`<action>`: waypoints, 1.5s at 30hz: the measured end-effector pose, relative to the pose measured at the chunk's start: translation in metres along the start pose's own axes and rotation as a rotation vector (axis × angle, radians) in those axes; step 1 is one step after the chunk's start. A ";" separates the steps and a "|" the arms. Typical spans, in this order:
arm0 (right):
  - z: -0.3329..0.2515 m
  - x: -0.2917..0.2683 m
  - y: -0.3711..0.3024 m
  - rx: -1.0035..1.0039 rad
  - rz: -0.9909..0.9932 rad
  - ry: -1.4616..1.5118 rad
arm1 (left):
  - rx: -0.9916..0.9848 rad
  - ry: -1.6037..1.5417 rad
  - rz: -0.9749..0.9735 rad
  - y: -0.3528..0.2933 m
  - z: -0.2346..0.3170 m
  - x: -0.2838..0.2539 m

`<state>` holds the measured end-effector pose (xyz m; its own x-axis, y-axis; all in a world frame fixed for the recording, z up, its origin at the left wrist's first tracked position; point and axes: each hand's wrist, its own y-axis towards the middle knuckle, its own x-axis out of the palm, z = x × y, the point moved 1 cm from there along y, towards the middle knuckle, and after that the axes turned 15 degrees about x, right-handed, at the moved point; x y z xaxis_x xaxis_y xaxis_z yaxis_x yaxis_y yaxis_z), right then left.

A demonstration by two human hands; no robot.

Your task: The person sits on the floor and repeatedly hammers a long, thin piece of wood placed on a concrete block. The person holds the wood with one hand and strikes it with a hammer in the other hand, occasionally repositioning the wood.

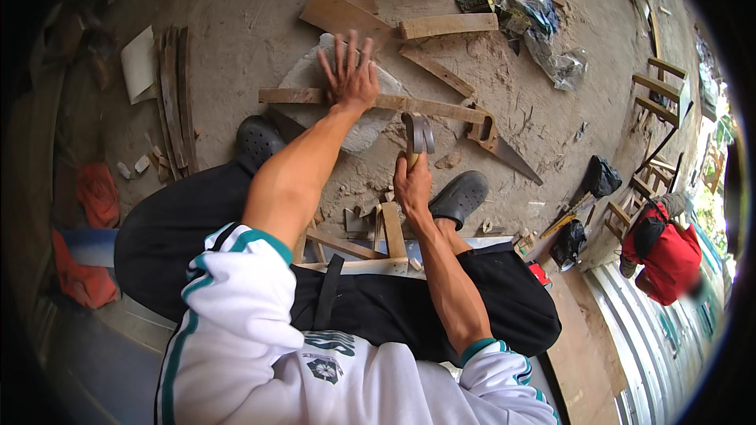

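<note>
A long wooden strip (429, 106) lies across a flat grey stone slab (368, 130) on the ground. My left hand (348, 79) rests over the strip, fingers spread and pointing away from me. In my right hand (413, 185) is a claw hammer (417, 132), gripped by its wooden handle, with the metal head just on the near side of the strip. Beside the strip's right end lies a handsaw (504, 149) with a brown handle. My palm hides part of the strip, and nails cannot be made out.
Loose boards (342, 14) and a short plank (449, 25) lie beyond the slab. Crumpled plastic (551, 55) is at far right. Long slats (175, 98) stand left. Wood offcuts (394, 230) sit between my legs. A person in red (665, 260) is at right.
</note>
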<state>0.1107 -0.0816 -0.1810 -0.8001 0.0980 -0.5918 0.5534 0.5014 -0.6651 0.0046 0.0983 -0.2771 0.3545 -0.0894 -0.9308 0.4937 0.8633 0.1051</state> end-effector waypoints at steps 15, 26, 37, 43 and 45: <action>0.006 0.009 0.001 0.038 -0.064 -0.008 | -0.017 -0.050 0.022 0.004 -0.005 0.002; -0.029 -0.009 -0.011 -0.125 0.017 0.131 | 0.002 0.041 0.007 0.000 -0.007 0.003; 0.026 -0.079 -0.052 0.179 -0.007 -0.006 | 0.267 -0.117 0.292 -0.004 -0.023 0.011; 0.016 -0.201 -0.128 0.258 -0.143 -0.025 | 0.634 0.057 -0.007 -0.039 -0.012 -0.025; 0.008 -0.225 -0.141 0.258 -0.214 -0.035 | 0.648 0.160 -0.036 -0.041 -0.017 -0.026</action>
<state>0.2143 -0.1811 0.0426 -0.8986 -0.0181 -0.4384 0.4174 0.2730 -0.8668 -0.0388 0.0735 -0.2632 0.2313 0.0047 -0.9729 0.8981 0.3836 0.2154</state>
